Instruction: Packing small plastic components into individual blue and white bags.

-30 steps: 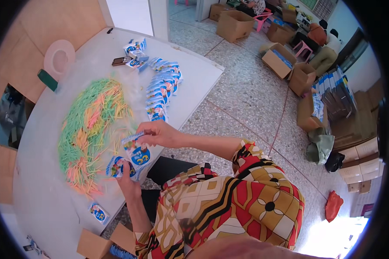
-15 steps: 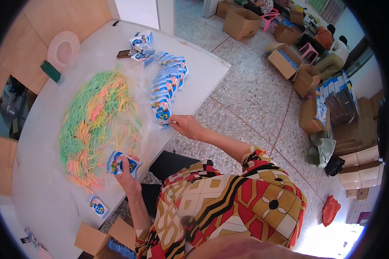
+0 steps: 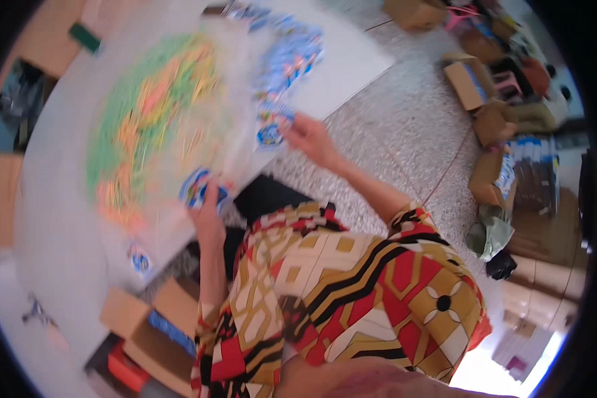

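Note:
My left hand (image 3: 209, 215) is closed around a small blue-and-white printed packet (image 3: 194, 186), thumb on top, at the near edge of the white table. Over the table's right edge, my right hand (image 3: 314, 140) pinches another blue-and-white packet (image 3: 270, 134) by its side. Just beyond it lies an overlapping row of similar packets (image 3: 292, 56). To the left of both hands, a heap of thin green, yellow, orange and pink sticks (image 3: 149, 113) rests on clear plastic. Motion smears the picture, so fine detail at the fingertips is hard to make out.
A single packet (image 3: 139, 259) lies near the table's front edge. Below it stands an open cardboard box (image 3: 159, 351) with blue contents. A dark phone-like object (image 3: 215, 10) sits at the far side. Cartons (image 3: 467, 83) and seated people line the right of the speckled floor.
The view has shifted and tilted, so the table sits higher in the picture. My right hand has drawn the nearest packet away from the row. My left hand still holds its packet.

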Demonstrator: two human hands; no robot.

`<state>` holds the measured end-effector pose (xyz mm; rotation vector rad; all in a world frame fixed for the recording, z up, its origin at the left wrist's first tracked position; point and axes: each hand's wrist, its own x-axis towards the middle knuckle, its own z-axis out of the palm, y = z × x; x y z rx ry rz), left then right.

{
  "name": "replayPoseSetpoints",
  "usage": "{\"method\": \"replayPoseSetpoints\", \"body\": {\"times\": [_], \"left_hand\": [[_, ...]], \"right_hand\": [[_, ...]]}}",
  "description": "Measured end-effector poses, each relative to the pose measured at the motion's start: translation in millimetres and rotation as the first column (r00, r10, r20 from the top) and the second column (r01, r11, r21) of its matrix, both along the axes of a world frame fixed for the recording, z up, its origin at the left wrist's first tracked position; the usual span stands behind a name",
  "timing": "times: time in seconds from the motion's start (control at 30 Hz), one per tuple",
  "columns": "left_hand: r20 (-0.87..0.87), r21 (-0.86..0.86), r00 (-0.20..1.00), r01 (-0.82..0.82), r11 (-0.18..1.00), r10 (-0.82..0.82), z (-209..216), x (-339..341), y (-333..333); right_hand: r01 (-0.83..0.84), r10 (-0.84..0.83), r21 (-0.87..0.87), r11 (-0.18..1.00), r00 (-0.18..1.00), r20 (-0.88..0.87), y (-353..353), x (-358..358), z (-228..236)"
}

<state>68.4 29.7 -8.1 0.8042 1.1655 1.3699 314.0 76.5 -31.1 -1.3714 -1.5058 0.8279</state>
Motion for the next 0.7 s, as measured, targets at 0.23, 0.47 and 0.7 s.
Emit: {"method": "replayPoseSetpoints", "body": {"times": [0.23,0.47,0.7], "left_hand": [[0.09,-0.117,0.991,0.114,0.987,-0.104,5.6,9.3,-6.9],[0.043,-0.125,0.953,0.302,0.945,-0.298,-3.3,17.2,-1.7],[-0.099,-0.192,0.913,0.374,0.907,-0.397,-20.1,38.6,17.1]], "right_hand": [[-0.099,0.026,-0.201,0.975,0.941,-0.336,-4.3,-8.9,-11.6],[-0.076,0.026,-0.235,0.969,0.978,-0.209,2.5,-10.8,-17.5],[0.212,-0.23,0.162,0.964,0.968,0.097,17.4,-9.5,-19.9]]}}
